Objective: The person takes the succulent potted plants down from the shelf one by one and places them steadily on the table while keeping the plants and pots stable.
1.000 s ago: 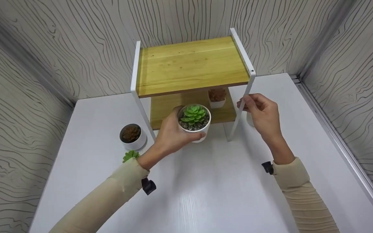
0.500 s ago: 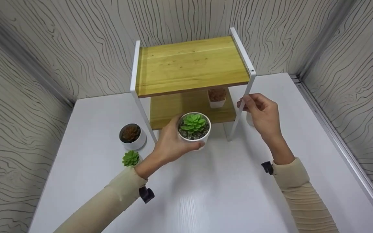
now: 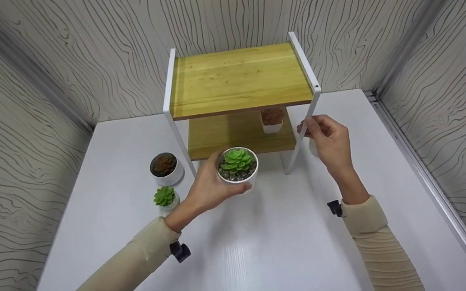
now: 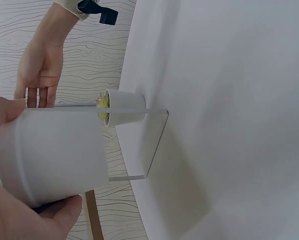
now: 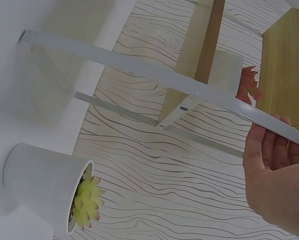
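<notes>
My left hand (image 3: 210, 186) grips a white pot with a green succulent (image 3: 237, 161), thumb on the near side, in front of the two-tier shelf. In the left wrist view the white pot (image 4: 59, 155) fills the lower left and is raised above the table. My right hand (image 3: 330, 141) pinches the white front right post (image 3: 303, 131) of the shelf between thumb and fingers. The right wrist view shows its fingers (image 5: 269, 147) curled at that white frame bar (image 5: 139, 67). A reddish succulent in a white pot (image 3: 272, 125) stands on the lower wooden board (image 3: 233, 141).
Left of the shelf, a pot with a brown succulent (image 3: 166, 169) and a smaller green one (image 3: 165, 198) stand on the white table (image 3: 273, 250). Beyond my right hand stands a pot with a yellow-green succulent (image 5: 44, 185). Wood-patterned panels (image 3: 225, 24) enclose the table.
My left hand has drawn the potted green succulent toward me, out from the shelf's front edge, and slightly left. The small green plant at left is uncovered. My right hand keeps its place on the post.
</notes>
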Tool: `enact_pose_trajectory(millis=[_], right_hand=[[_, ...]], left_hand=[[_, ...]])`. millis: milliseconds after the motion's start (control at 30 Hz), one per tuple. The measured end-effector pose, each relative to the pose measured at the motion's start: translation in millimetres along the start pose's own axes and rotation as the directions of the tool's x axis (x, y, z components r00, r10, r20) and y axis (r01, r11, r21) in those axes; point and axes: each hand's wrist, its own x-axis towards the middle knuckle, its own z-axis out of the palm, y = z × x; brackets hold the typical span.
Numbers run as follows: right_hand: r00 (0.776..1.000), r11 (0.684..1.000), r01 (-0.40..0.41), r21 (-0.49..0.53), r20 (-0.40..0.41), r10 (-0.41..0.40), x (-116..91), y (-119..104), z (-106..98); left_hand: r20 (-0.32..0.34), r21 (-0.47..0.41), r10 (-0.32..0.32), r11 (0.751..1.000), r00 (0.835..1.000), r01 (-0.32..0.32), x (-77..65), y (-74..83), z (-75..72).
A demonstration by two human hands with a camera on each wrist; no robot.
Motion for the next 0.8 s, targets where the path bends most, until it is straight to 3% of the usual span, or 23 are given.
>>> enact_pose_trajectory(millis=[267, 533, 800], right_hand=[[1.0, 1.0, -0.014, 0.002, 0.015, 0.014, -1, 0, 1], [1.0, 1.0, 0.008, 0.024, 0.001, -0.008, 1, 1, 0], [1.0, 1.0, 0.001, 0.015, 0.002, -0.001, 0, 0, 0]], left_hand=[[0.0, -0.01, -0.011, 1.0, 1.0, 0.011, -8.9, -16.7, 4.4], [-0.042, -0.019, 0.045, 0.999, 0.998, -0.046, -15.3, -26.0, 4.8], [-0.084, 0.011, 0.017, 1.0, 0.996, -0.016, -21.5, -35.5, 2.9]])
